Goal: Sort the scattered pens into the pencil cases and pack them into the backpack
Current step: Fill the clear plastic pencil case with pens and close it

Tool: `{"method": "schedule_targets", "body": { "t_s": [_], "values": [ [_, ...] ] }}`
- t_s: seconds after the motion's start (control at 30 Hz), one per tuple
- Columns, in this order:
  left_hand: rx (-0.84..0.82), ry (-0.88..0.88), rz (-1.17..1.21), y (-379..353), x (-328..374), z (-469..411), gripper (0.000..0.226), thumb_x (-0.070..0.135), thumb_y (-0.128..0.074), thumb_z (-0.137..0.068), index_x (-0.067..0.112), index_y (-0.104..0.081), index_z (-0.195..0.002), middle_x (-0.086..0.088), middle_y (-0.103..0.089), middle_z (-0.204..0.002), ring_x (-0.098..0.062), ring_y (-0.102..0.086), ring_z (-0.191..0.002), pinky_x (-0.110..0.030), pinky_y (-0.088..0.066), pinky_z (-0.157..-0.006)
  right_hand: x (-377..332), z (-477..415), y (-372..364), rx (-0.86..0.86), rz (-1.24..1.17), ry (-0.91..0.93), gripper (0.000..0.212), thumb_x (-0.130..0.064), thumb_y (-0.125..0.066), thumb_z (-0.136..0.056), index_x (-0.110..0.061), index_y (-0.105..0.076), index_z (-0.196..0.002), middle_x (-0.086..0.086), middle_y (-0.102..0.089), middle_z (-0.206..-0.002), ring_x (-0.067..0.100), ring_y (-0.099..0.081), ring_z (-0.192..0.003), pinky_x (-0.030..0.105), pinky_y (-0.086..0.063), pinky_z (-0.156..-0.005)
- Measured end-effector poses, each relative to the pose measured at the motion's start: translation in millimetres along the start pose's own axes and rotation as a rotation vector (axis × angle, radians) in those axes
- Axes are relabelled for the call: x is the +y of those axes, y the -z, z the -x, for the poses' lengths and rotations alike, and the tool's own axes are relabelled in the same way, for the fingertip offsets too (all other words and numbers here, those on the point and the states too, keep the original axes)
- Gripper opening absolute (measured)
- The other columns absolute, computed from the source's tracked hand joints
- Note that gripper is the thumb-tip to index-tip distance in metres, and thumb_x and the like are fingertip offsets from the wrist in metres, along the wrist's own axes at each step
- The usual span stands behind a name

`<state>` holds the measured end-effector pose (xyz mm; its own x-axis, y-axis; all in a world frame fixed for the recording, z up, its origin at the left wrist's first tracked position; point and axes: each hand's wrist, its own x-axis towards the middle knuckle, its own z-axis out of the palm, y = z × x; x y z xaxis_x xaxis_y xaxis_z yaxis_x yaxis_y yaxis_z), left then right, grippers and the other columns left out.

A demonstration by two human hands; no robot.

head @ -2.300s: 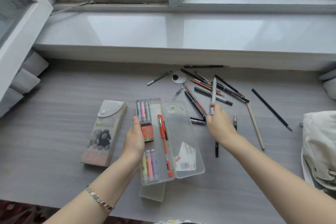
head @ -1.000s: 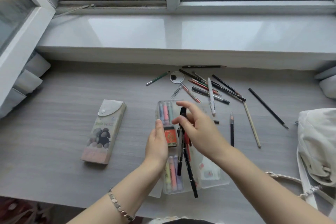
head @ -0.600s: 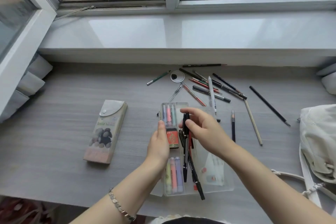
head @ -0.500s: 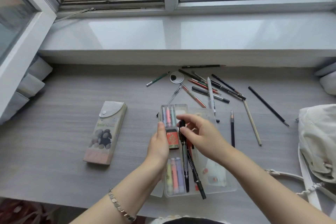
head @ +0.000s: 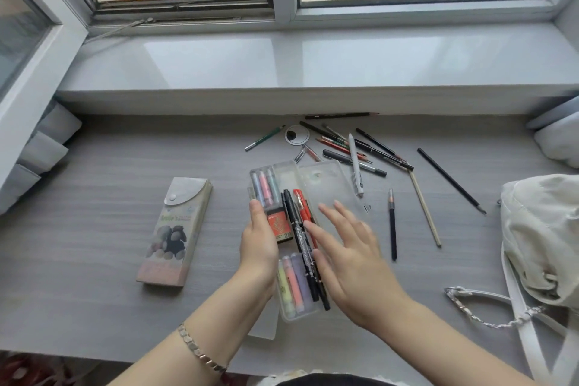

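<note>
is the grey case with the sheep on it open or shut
Shut. The sheep case lies flat on the desk with its rounded flap folded down over the front and the snap button sitting on it; neither hand touches it.

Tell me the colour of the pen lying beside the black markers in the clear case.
Red-orange pen; the head view shows it in the clear case.

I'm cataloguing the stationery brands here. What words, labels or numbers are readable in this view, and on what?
"2B": on the orange lead box in the clear pencil case; the second character is partly cut off.
Green word on the closed grey pencil case: blurred, not readable.
White print along the black marker: too small to read.
Print on the white pen: too small to read.
</note>
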<state>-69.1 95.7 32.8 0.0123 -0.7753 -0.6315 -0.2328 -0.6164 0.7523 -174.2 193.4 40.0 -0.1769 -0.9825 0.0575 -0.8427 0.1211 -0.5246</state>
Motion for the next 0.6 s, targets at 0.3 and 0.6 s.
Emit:
{"method": "schedule_targets", "body": {
  "t_s": [0.3,0.6],
  "values": [
    [-0.056,-0.077,-0.012,2,2,11,0.098,0.086,-0.017,-0.063,0.022,-0.055,-0.127,-0.004,-0.060,-0.128,-0.022,-0.052,-0.122,-0.045,-0.037,-0.108,-13,-5,10,-0.053,-0.353,-0.126,0.059,-0.055,-0.019,-0.083,-0.037,-0.032,-0.138,-0.024,-0.017,-0.140,-0.009,-0.007,-0.134,0.019,-0.009,-0.112],
    [-0.041,-0.083,-0.029,6,7,10,0.071,0.065,-0.016,-0.089,0.019,-0.058,-0.125,-0.005,-0.063,-0.124,-0.022,-0.054,-0.119,-0.044,-0.037,-0.108,-14,5,12,-0.209,-0.180,-0.076,0.069,-0.049,-0.007,-0.076,-0.037,-0.005,-0.144,-0.013,0.012,-0.153,-0.006,0.021,-0.134,0.019,0.006,-0.108]
  ]
}}
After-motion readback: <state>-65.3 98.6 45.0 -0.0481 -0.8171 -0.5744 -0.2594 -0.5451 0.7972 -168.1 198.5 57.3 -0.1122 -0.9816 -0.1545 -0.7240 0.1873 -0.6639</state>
